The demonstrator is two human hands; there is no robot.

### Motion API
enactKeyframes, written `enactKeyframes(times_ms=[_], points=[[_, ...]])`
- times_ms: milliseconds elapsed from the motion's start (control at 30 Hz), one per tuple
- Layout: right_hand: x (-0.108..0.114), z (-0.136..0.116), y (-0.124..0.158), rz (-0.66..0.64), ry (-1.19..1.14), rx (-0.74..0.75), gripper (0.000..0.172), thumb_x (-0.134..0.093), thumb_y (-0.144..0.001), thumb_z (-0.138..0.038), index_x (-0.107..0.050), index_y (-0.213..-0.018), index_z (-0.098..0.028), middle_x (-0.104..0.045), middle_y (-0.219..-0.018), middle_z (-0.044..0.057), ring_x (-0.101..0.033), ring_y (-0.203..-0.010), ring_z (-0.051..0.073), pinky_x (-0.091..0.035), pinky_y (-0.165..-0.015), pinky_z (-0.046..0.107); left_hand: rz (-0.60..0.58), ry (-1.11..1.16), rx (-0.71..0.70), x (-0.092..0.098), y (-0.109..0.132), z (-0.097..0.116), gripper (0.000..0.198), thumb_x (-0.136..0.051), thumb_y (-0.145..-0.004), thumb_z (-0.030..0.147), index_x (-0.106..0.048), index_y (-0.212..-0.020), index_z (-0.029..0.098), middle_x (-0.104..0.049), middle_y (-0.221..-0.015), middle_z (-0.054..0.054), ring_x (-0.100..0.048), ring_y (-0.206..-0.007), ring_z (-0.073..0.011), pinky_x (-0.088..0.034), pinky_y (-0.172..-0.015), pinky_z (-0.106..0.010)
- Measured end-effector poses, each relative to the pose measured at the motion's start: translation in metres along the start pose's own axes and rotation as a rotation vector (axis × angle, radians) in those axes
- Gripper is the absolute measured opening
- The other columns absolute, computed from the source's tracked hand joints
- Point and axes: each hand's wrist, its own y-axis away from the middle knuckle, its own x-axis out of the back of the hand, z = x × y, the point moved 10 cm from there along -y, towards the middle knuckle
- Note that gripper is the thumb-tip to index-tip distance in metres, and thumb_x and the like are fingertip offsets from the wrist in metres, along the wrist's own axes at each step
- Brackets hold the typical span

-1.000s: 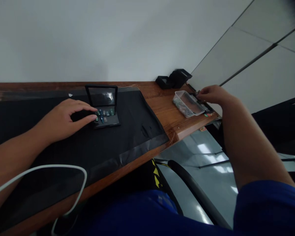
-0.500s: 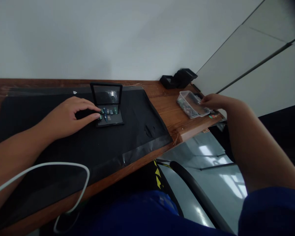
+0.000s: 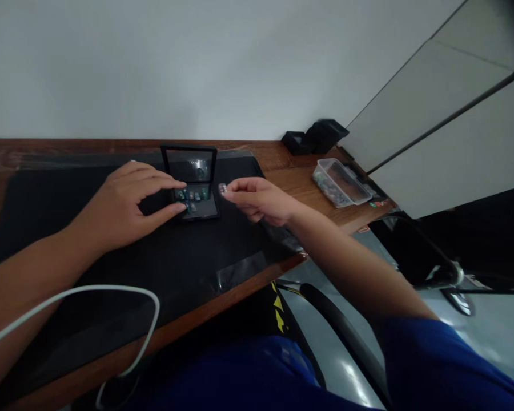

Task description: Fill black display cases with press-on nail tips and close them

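Observation:
On the black mat an open black case (image 3: 205,214) stands with its framed lid raised. Several small shiny green, blue and silvery pieces (image 3: 197,196), shaped much like press-on nails, lie in it in rough rows. My left hand (image 3: 126,202) reaches over the case's left side, thumb and forefinger apart, with the tips at or just above the leftmost pieces. Just right of the case, my right hand (image 3: 261,200) pinches a small shiny purplish piece (image 3: 223,188) between thumb and forefinger, held above the mat. Its exact kind is too small to make out.
At the table's right end stands a clear plastic tub (image 3: 345,197) with many small pieces. Black boxes (image 3: 314,137) sit by the wall behind it. A white cable (image 3: 111,288) loops across my left forearm. The black mat (image 3: 167,257) covers the wooden table.
My right hand has come left from the clear tub to beside the case, with a small shiny piece now showing in its fingertips. My left hand stays at the case, nearly unmoved.

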Motion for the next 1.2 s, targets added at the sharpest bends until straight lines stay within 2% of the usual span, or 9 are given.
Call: enactKeyframes(times_ms=[100, 233, 467, 633, 800, 933, 1000, 1133, 1200], points=[[-0.025, 0.004, -0.009, -0.136, -0.251, -0.039, 0.038, -0.094, -0.091, -0.036, -0.058, -0.089, -0.022, -0.028, -0.058, -0.017, -0.012, -0.051, 0.004, -0.011, -0.043, 0.014, 0.05, 0.023, -0.096, 0.001, 0.002, 0.016, 0.038, -0.073, -0.108, 0.048, -0.078, -0.144, 0.036, -0.087, -0.127, -0.004, -0.078, -0.124, -0.0345, -0.06, -0.113, -0.053], [-0.04, 0.007, -0.012, -0.195, -0.364, -0.06, 0.031, -0.089, -0.097, -0.031, -0.06, -0.091, -0.021, -0.03, -0.059, -0.017, -0.012, -0.051, 0.004, -0.013, -0.043, 0.013, 0.135, -0.028, -0.134, 0.008, 0.004, 0.036, 0.049, -0.079, -0.107, 0.038, -0.07, -0.155, 0.042, -0.081, -0.15, -0.002, -0.07, -0.145, -0.0395, -0.053, -0.125, -0.064], [-0.063, 0.011, -0.012, -0.377, -0.414, 0.007, 0.034, -0.09, -0.097, -0.037, -0.061, -0.093, -0.02, -0.032, -0.062, -0.016, -0.013, -0.052, 0.004, -0.015, -0.043, 0.012, 0.179, -0.053, -0.117, 0.016, 0.005, 0.046, 0.041, -0.082, -0.104, 0.03, -0.078, -0.143, 0.043, -0.074, -0.162, 0.001, -0.066, -0.15, -0.0407, -0.054, -0.124, -0.067], [-0.064, 0.014, -0.014, -0.393, -0.409, 0.039, 0.045, -0.099, -0.087, -0.044, -0.063, -0.096, -0.02, -0.035, -0.063, -0.017, -0.016, -0.051, 0.003, -0.015, -0.043, 0.013, 0.144, -0.033, -0.092, 0.011, 0.005, 0.044, 0.024, -0.077, -0.11, 0.034, -0.081, -0.133, 0.04, -0.077, -0.158, 0.0, -0.069, -0.148, -0.0375, -0.057, -0.12, -0.063], [-0.059, 0.016, -0.015, -0.322, -0.384, 0.07, 0.035, -0.092, -0.094, -0.04, -0.064, -0.104, -0.02, -0.041, -0.065, -0.015, -0.019, -0.051, 0.003, -0.015, -0.044, 0.015, 0.141, -0.009, -0.047, 0.011, 0.005, 0.043, 0.027, -0.079, -0.107, 0.033, -0.083, -0.132, 0.043, -0.079, -0.154, 0.002, -0.071, -0.146, -0.0375, -0.059, -0.118, -0.061], [-0.048, 0.014, -0.01, -0.258, -0.316, 0.092, 0.041, -0.092, -0.093, -0.047, -0.066, -0.112, -0.021, -0.042, -0.065, -0.014, -0.021, -0.051, 0.004, -0.014, -0.044, 0.017, 0.135, -0.019, -0.02, 0.009, 0.001, 0.038, 0.019, -0.076, -0.11, 0.038, -0.084, -0.128, 0.039, -0.08, -0.153, 0.001, -0.07, -0.146, -0.0351, -0.056, -0.121, -0.059], [-0.033, 0.006, -0.008, -0.151, -0.296, 0.165, 0.044, -0.094, -0.091, -0.05, -0.066, -0.109, -0.021, -0.04, -0.065, -0.014, -0.022, -0.052, 0.004, -0.015, -0.044, 0.018, 0.122, -0.038, -0.015, 0.005, -0.002, 0.033, 0.018, -0.075, -0.111, 0.043, -0.085, -0.124, 0.035, -0.083, -0.147, -0.002, -0.072, -0.142, -0.0349, -0.056, -0.121, -0.06], [0.01, -0.019, 0.005, 0.193, -0.318, 0.44, 0.039, -0.092, -0.093, -0.049, -0.063, -0.101, -0.024, -0.037, -0.065, -0.012, -0.025, -0.053, 0.006, -0.02, -0.047, 0.02, 0.052, -0.074, 0.024, -0.013, -0.006, 0.02, 0.027, -0.074, -0.108, 0.055, -0.089, -0.112, 0.033, -0.086, -0.126, -0.004, -0.077, -0.121, -0.0357, -0.059, -0.109, -0.061], [0.019, -0.024, 0.01, 0.275, -0.324, 0.513, 0.037, -0.09, -0.094, -0.049, -0.062, -0.1, -0.025, -0.035, -0.064, -0.012, -0.027, -0.054, 0.007, -0.022, -0.048, 0.021, 0.015, -0.075, 0.041, -0.021, -0.006, 0.017, 0.028, -0.072, -0.107, 0.056, -0.09, -0.112, 0.035, -0.085, -0.123, -0.005, -0.076, -0.118, -0.0368, -0.059, -0.106, -0.061]])
